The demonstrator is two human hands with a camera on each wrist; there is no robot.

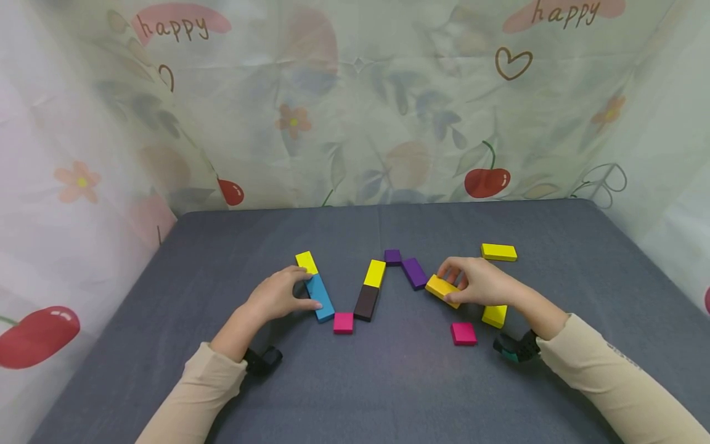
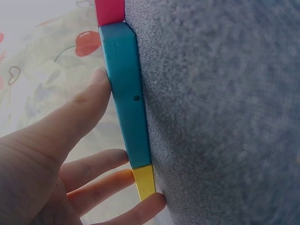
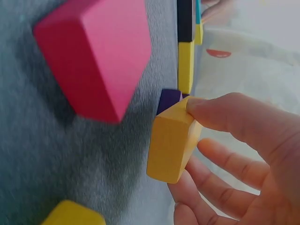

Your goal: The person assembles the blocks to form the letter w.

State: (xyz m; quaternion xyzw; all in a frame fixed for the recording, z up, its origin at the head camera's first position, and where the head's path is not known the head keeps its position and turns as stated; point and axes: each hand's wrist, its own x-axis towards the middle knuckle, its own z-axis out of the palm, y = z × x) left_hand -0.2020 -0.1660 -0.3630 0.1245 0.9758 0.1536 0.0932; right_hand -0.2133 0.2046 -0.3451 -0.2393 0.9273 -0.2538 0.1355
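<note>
My right hand (image 1: 479, 280) pinches an orange-yellow block (image 1: 442, 290) between thumb and fingers. One end of that block is close to a slanted purple block (image 1: 414, 273); whether they touch cannot be told. My left hand (image 1: 280, 293) has its fingers spread, with the thumb touching the blue block (image 2: 124, 93) and the fingertips beside the yellow block (image 2: 144, 182) that continues it. A pink block (image 1: 343, 323) sits at the blue block's lower end. From there a dark brown block (image 1: 366, 303) and a yellow block (image 1: 375, 273) slant upward to a small purple block (image 1: 392, 258).
On the right of the grey cloth-covered table (image 1: 388, 388) lie a yellow block (image 1: 498, 252), another yellow block (image 1: 494, 316) below the right wrist and a pink block (image 1: 463, 333). A patterned curtain (image 1: 355, 142) stands behind the table's far edge.
</note>
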